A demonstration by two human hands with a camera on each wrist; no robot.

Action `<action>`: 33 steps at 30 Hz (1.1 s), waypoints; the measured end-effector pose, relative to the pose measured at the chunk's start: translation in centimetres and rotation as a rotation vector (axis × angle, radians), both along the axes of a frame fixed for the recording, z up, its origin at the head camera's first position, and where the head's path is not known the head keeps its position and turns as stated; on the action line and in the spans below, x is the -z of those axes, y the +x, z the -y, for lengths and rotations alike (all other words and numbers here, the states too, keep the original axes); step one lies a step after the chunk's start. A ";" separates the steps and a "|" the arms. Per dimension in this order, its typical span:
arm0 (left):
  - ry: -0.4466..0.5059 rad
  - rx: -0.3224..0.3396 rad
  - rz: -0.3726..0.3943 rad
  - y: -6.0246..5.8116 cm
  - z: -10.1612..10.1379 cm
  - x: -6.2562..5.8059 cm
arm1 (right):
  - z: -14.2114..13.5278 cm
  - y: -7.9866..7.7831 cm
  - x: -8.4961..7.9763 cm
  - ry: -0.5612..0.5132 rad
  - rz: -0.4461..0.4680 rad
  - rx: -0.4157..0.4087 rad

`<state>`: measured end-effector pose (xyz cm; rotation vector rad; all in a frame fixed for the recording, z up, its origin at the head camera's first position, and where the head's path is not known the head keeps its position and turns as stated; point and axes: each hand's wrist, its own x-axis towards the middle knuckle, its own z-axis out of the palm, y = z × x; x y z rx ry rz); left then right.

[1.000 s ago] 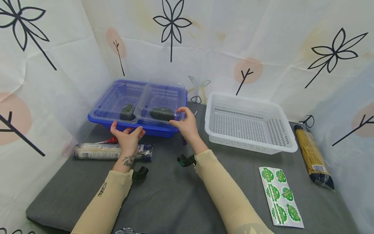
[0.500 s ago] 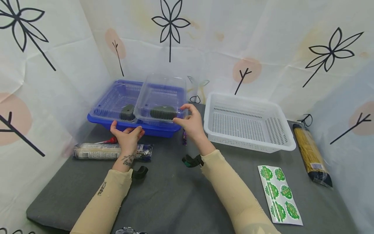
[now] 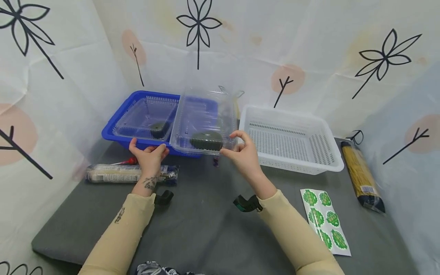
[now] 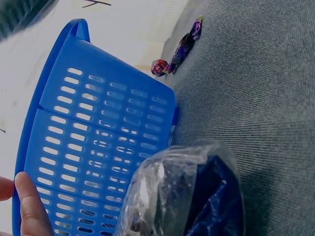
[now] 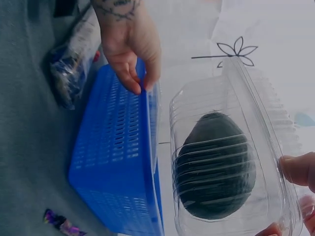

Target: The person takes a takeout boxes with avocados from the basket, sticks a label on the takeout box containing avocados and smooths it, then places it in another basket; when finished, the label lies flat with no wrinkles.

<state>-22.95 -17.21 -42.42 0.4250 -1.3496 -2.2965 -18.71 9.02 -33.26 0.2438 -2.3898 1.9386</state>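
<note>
In the head view my right hand pinches the near right corner of a clear plastic clamshell container. Inside it lies a dark green avocado, seen closely in the right wrist view. The container is tilted and apart from the blue basket in the right wrist view. My left hand grips that basket's near rim, thumb and fingers on either side. A second clear container sits inside the basket, with a dark green rounded thing in it.
A white basket stands to the right, beside a pack of spaghetti. A sticker sheet lies nearer. A long wrapped pack lies before the blue basket, near a red lollipop. Another wrapped lollipop lies beyond the basket.
My right hand has lifted the clear container with the avocado out of the blue basket and moved it to the right. My left hand has stayed on the basket rim.
</note>
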 end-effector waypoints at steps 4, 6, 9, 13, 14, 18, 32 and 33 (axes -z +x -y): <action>-0.015 -0.020 -0.039 -1.5 0.7 2.4 | -1.1 1.8 0.2 -0.001 -0.006 -0.005; -0.015 -0.025 -0.051 -2.0 0.9 3.0 | -1.6 2.8 0.3 -0.006 -0.008 -0.002; -0.018 -0.028 -0.052 -2.1 1.0 3.1 | -2.3 4.4 0.5 -0.019 -0.017 0.000; -0.001 -0.017 -0.066 -2.1 1.0 2.9 | -3.1 6.6 1.2 -0.021 -0.041 -0.003; 0.004 -0.016 -0.072 -2.1 1.0 2.9 | -3.3 7.2 1.4 -0.018 -0.048 -0.003; 0.020 -0.009 -0.083 -2.0 0.9 2.9 | -4.1 9.7 2.4 -0.008 -0.074 0.002; 0.002 -0.010 -0.105 -3.0 1.4 4.5 | -6.1 16.8 4.9 -0.044 -0.097 0.046; -0.002 -0.005 -0.103 -3.1 1.4 4.6 | -6.2 17.1 5.1 -0.046 -0.076 0.056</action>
